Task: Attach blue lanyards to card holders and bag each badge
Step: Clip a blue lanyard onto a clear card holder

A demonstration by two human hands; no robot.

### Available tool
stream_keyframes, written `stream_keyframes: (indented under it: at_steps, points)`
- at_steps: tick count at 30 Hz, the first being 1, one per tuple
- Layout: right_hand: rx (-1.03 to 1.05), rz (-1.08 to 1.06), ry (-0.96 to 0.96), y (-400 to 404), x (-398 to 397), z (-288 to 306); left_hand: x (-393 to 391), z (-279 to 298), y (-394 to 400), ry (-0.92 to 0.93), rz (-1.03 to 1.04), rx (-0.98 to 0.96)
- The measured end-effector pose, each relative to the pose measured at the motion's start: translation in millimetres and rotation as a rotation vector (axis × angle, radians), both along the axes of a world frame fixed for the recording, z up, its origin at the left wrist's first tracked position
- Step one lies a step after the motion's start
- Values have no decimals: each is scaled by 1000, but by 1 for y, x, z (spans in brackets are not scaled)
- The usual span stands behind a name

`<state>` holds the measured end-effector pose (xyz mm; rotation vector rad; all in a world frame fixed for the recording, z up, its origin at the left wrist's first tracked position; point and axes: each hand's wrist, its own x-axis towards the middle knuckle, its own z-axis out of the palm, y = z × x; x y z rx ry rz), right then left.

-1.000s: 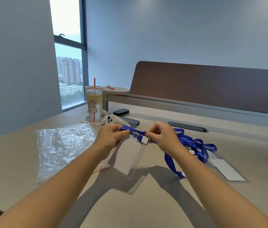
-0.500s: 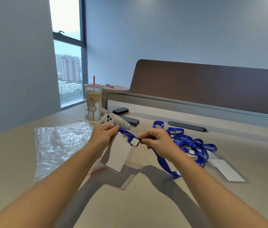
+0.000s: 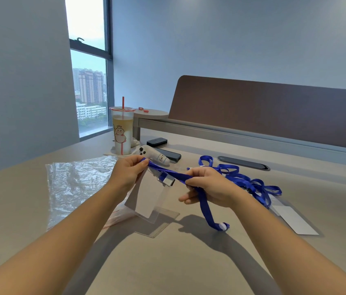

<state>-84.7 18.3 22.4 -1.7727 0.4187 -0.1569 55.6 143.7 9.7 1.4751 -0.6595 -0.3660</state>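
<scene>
Holding a blue woven lanyard strap [image 3: 167,172] taut at frame centre, above the beige desk top [image 3: 167,262]. Left hand [image 3: 128,173] pinching the strap's upper-left end between thumb and fingers; right hand [image 3: 208,186] closed around it lower right, loose tail dropping to a white-tipped end [image 3: 223,226] on the desk. Strap's long axis running upper left to lower right, between the two hands. Metal clip [image 3: 168,181] sitting mid-span, roughly level between both hands, marginally nearer the right. Clear plastic card holder [image 3: 146,201] hanging below the clip, bottom edge touching or just above the desk; cannot tell which. Clip's bite on the holder slot hard to make out. Crumpled clear plastic bag [image 3: 78,182] flat at left, nearer the left hand. Tangle of spare blue lanyards [image 3: 250,184] behind the right hand.
</scene>
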Motion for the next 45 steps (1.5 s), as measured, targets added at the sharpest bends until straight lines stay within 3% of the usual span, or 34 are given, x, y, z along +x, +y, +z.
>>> stream_keyframes:
  at_steps: [6,11,20,27,39,42,45]
  points:
    - [57,-77,-66,-3,0,-3,3,1,1,10,26,-4]
    - [-45,-106,-56,-5,-1,-4,4,1,3,34,3,-17]
    - [-461,-131,128,-10,3,-5,4,-3,5,46,-211,30]
    - [-287,-124,82,-11,5,-3,-6,-3,0,-24,-459,231]
    - [42,24,187,-16,0,6,-11,-5,-8,-116,-614,425]
    - [-32,85,207,-18,-1,7,-10,-6,-6,-166,-624,467]
    - [-242,71,209,-16,1,4,-10,-7,-4,-203,-632,499]
